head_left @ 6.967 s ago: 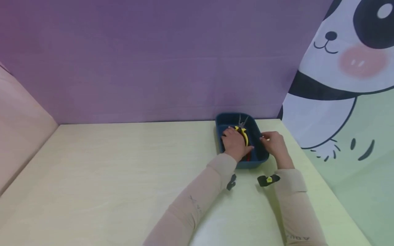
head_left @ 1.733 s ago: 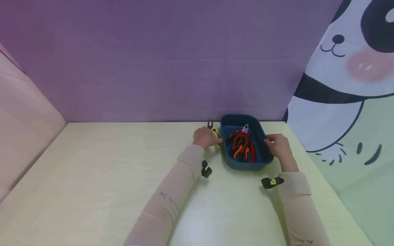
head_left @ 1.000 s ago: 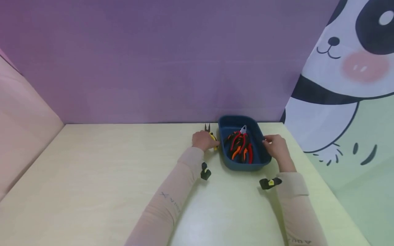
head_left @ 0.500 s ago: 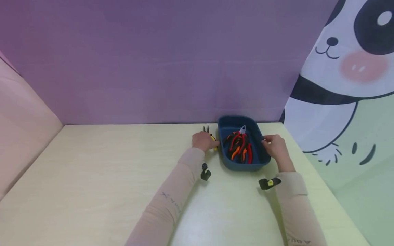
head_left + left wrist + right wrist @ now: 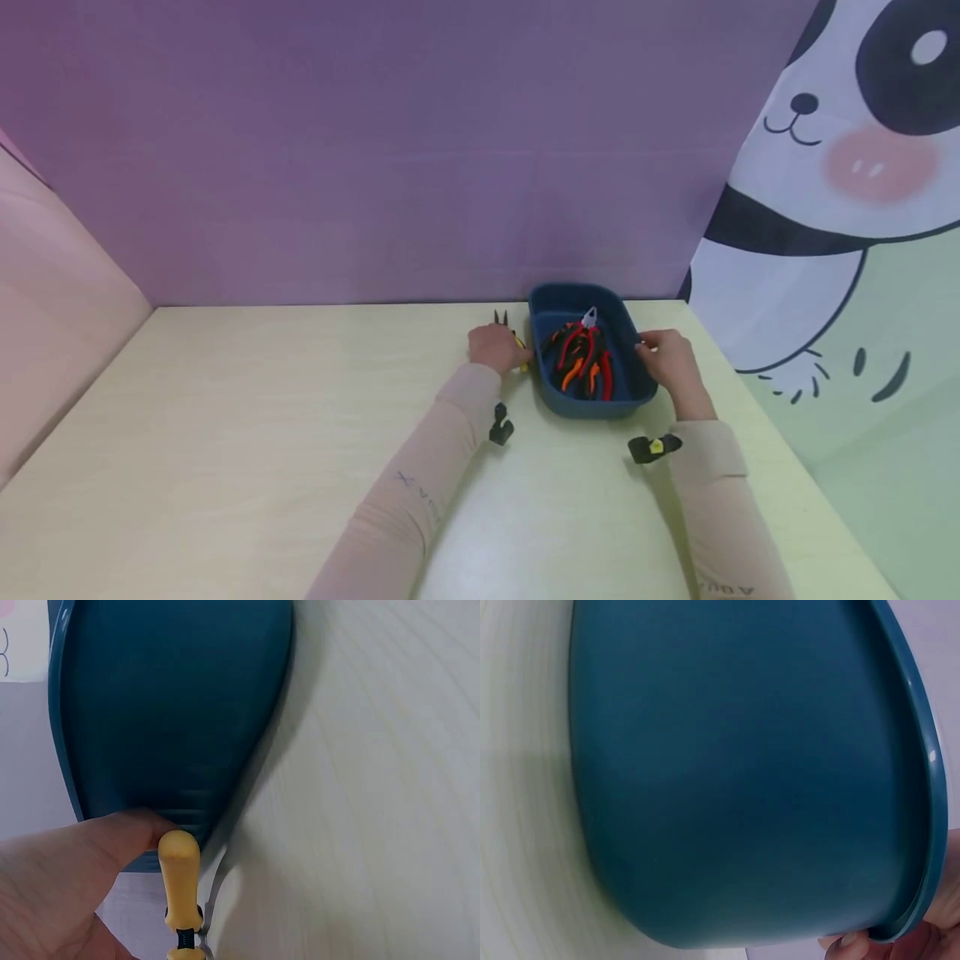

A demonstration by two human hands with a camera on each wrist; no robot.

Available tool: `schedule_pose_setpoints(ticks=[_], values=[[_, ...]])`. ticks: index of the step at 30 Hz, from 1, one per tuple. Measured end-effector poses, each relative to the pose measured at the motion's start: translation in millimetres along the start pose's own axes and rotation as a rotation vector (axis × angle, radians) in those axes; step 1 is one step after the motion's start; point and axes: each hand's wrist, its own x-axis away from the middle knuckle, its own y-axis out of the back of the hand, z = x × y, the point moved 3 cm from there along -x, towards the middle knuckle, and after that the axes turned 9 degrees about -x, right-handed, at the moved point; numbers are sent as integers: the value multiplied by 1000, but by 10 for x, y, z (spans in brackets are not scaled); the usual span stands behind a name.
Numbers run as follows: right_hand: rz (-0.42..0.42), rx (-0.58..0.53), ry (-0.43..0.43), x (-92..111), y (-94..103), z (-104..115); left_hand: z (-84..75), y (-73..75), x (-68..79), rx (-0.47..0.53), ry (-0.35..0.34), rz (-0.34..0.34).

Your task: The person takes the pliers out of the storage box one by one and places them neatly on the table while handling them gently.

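My left hand (image 5: 497, 348) is just left of the blue plastic bin (image 5: 592, 410) in the head view and holds pliers with yellow handles (image 5: 180, 881). Their slim grey tips point away past my fingers; most of the rest is hidden under the hand. The left wrist view puts the thumb between a yellow handle and the bin's outer wall. On the bin's right side, my right hand (image 5: 670, 367) pinches the rim, fingertips showing at the rim's corner in the right wrist view. Inside the bin lie several pliers with red, orange and black handles (image 5: 576, 367) in a heap.
The bin stands near the back right of a pale wooden table (image 5: 300, 433). Right behind the table rises a purple backdrop (image 5: 337, 167), with a panda print (image 5: 810, 208) on the right. A pinkish panel (image 5: 60, 317) borders the left side.
Seven seconds ago my left hand was in the bin on the yellow pliers; now they are outside, left of it. Within the last second, the pliers' tips turned slightly. The right hand stays on the rim.
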Motion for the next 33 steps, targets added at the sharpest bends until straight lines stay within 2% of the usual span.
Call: schedule_pose_setpoints(ticks=[8,22,33], values=[[7,-5,-3,11,0,8,-21,-53,-73,-44,4,13],[-2,2,6,9,3,0,-32,-10,46,-61,2,-22],[0,5,3,15,-3,13,-27,-51,51,-74,-5,-32]])
